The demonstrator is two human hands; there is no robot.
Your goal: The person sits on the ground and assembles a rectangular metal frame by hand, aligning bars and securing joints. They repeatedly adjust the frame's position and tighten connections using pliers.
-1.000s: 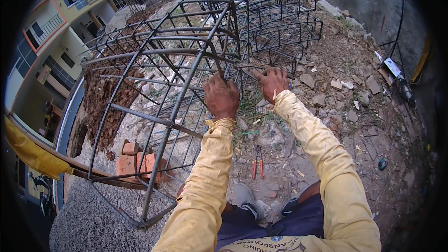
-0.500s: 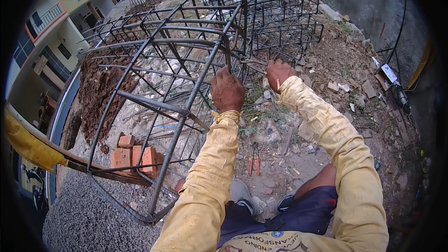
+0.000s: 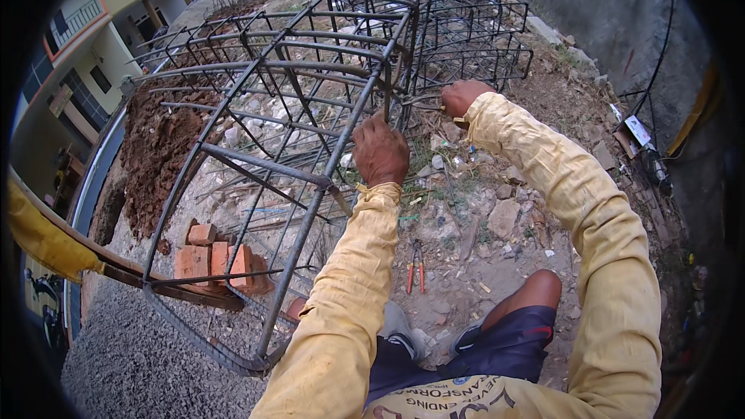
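A large cage of steel reinforcing bars (image 3: 295,101) lies on its side on rubble ground in front of me. My left hand (image 3: 380,149) is closed around one of its long bars near the cage's right side. My right hand (image 3: 459,96) is closed on a small hooked tool with a pale handle at a joint of the bars a little farther away. Both arms wear yellow sleeves. I crouch, with my bare knee (image 3: 535,291) and dark shorts at the lower edge.
Red-handled pliers (image 3: 416,265) lie on the ground between my arms. Red bricks (image 3: 221,260) are stacked under the cage at lower left, next to a mound of brown soil (image 3: 159,147). More rebar cages (image 3: 473,31) stand behind. Gravel lies at lower left, a wall at right.
My left hand has slid along the bar toward me, and my right hand has shifted slightly along the joint. The view has tipped a little to the right.
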